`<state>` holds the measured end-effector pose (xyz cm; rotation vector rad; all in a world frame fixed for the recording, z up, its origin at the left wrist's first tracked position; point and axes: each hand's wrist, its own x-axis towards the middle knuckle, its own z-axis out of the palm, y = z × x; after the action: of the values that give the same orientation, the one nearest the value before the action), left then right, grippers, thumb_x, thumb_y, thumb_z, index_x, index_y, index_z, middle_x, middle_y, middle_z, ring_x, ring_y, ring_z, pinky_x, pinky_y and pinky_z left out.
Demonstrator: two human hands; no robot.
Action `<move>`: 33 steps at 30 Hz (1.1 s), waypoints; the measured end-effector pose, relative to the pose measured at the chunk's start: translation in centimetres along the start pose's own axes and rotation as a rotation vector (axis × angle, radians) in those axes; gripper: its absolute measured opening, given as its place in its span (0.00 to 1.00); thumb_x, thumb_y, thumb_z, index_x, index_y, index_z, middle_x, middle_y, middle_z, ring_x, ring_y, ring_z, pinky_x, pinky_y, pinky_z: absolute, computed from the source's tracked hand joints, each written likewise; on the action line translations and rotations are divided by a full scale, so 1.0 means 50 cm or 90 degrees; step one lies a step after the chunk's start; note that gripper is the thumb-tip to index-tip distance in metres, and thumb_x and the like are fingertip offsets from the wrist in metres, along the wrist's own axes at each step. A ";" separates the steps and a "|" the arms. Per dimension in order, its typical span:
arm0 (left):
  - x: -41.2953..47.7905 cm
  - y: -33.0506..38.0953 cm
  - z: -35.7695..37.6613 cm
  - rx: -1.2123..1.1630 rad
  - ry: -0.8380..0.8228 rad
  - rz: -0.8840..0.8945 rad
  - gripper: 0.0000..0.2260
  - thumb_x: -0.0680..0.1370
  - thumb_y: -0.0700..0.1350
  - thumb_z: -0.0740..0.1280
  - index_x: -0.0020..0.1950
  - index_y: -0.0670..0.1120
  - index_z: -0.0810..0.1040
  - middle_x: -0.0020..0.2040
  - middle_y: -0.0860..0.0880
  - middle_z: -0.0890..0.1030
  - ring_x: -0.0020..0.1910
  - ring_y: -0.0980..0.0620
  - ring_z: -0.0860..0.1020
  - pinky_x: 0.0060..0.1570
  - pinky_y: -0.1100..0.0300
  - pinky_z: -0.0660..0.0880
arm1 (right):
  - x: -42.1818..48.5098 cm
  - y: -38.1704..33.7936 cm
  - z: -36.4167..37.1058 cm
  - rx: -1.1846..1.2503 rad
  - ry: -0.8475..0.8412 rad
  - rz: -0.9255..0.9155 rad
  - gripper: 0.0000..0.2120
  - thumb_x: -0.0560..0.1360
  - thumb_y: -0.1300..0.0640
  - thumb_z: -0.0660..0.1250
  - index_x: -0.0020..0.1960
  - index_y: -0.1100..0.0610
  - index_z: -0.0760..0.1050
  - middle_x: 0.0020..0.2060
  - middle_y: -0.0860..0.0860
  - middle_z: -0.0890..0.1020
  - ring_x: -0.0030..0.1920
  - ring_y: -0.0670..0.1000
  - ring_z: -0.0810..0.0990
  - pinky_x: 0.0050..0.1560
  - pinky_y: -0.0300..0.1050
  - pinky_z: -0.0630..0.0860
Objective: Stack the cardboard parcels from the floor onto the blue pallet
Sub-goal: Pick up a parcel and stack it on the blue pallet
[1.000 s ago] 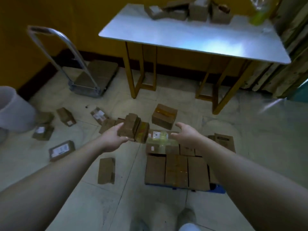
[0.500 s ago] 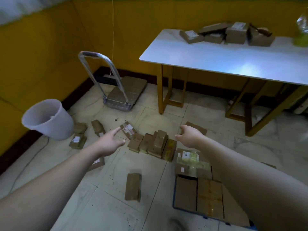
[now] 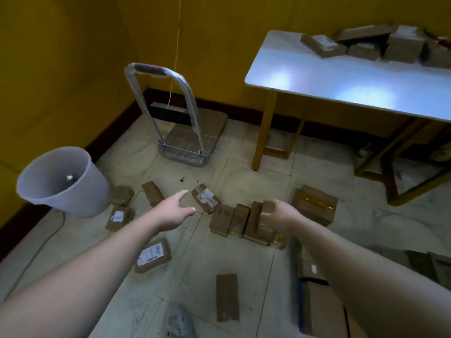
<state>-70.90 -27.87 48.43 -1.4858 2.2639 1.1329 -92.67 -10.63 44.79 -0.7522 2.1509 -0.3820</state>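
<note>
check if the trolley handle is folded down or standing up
Standing up: the handle rises well above the flat deck of the trolley by the wall.

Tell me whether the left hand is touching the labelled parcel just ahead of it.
Apart. The head view shows a thin strip of floor between the outstretched fingertips of the left hand and the near edge of the labelled parcel.
</note>
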 end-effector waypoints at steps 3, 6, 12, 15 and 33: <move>0.095 -0.070 -0.042 -0.004 -0.050 0.000 0.30 0.77 0.51 0.65 0.76 0.53 0.56 0.74 0.45 0.64 0.70 0.45 0.66 0.65 0.52 0.65 | 0.057 -0.073 0.079 -0.019 -0.018 0.036 0.31 0.79 0.50 0.64 0.77 0.56 0.57 0.72 0.56 0.67 0.69 0.56 0.69 0.65 0.49 0.71; 0.196 -0.114 -0.048 -0.015 -0.088 -0.013 0.29 0.78 0.51 0.65 0.76 0.53 0.56 0.75 0.46 0.62 0.71 0.45 0.65 0.66 0.52 0.64 | 0.129 -0.109 0.131 -0.012 -0.038 0.050 0.31 0.78 0.48 0.64 0.77 0.54 0.57 0.73 0.55 0.66 0.69 0.55 0.69 0.65 0.50 0.71; 0.447 -0.200 0.072 -0.018 -0.117 -0.054 0.29 0.78 0.51 0.65 0.76 0.51 0.57 0.75 0.44 0.62 0.71 0.44 0.65 0.65 0.54 0.64 | 0.379 -0.075 0.241 0.011 -0.063 0.088 0.29 0.79 0.49 0.63 0.76 0.53 0.57 0.72 0.55 0.67 0.65 0.55 0.73 0.61 0.49 0.74; 0.593 -0.263 0.199 -0.015 -0.128 -0.083 0.29 0.78 0.51 0.65 0.76 0.50 0.57 0.74 0.43 0.63 0.68 0.44 0.67 0.61 0.56 0.66 | 0.542 -0.003 0.329 -0.003 -0.094 0.069 0.22 0.80 0.52 0.61 0.72 0.57 0.65 0.66 0.56 0.73 0.57 0.53 0.74 0.51 0.42 0.72; 1.106 -0.500 0.799 -0.220 -0.005 -0.178 0.21 0.77 0.39 0.63 0.69 0.48 0.68 0.56 0.44 0.76 0.41 0.48 0.76 0.43 0.52 0.78 | 1.060 0.335 0.786 0.108 -0.017 0.051 0.26 0.77 0.59 0.64 0.73 0.53 0.62 0.67 0.56 0.68 0.64 0.58 0.69 0.64 0.47 0.69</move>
<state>-84.86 -43.49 -21.15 -1.8443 1.8426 1.4846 -94.86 -31.67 -19.93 -0.5713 2.0868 -0.5017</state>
